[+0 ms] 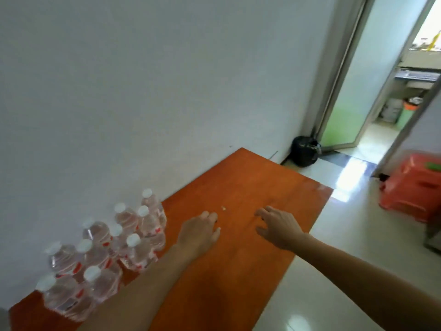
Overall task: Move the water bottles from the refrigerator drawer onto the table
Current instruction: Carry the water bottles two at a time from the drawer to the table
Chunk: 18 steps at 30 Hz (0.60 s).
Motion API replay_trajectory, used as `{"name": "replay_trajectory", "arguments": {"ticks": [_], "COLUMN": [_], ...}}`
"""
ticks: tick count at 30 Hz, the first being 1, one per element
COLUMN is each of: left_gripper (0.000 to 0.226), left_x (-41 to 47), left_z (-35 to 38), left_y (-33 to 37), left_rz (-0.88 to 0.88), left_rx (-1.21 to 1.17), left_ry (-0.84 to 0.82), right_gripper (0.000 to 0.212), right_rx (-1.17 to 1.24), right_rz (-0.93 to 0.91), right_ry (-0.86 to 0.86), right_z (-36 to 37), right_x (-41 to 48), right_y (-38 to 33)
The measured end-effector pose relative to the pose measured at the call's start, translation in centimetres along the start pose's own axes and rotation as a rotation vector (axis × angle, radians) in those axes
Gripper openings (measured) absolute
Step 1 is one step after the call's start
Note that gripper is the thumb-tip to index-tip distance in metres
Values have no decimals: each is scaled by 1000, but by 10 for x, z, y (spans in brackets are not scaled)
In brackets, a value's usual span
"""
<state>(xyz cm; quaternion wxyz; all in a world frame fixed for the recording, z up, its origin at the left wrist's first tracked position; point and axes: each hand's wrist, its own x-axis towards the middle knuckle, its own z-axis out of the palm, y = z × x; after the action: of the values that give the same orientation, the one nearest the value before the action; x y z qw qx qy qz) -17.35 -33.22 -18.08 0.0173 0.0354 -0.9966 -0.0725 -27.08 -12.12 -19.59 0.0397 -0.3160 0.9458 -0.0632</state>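
You are holding both hands empty over the table (250,187): your left hand (201,231) is hanging with its fingers relaxed, your right hand (279,229) with its fingers spread. The water bottles (107,244) are standing upright, caps up, clustered against the wall, lying leftward, just beside your left hand, the nearer one.

Water bottles (102,254): about ten, clear plastic, white caps, red-banded labels. All upright, packed close in one cluster. Location: standing along the left edge of the orange-brown wooden table (238,187).
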Motion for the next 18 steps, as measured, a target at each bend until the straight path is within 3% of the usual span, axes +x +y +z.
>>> {"name": "replay_trajectory", "arguments": {"ticks": [11, 18], "left_gripper": [25, 32], "left_x": [106, 163], "left_z": [61, 89], "left_y": [350, 507], "left_rz": [426, 645], "left_rx": [-99, -95], "left_ry": [-87, -160], "right_gripper": [47, 49], "right_rx": [28, 55], "right_rz": [489, 702], "right_ry": [135, 199], "right_z": [-52, -63], "right_x": [-199, -278], "right_y": [308, 443]}}
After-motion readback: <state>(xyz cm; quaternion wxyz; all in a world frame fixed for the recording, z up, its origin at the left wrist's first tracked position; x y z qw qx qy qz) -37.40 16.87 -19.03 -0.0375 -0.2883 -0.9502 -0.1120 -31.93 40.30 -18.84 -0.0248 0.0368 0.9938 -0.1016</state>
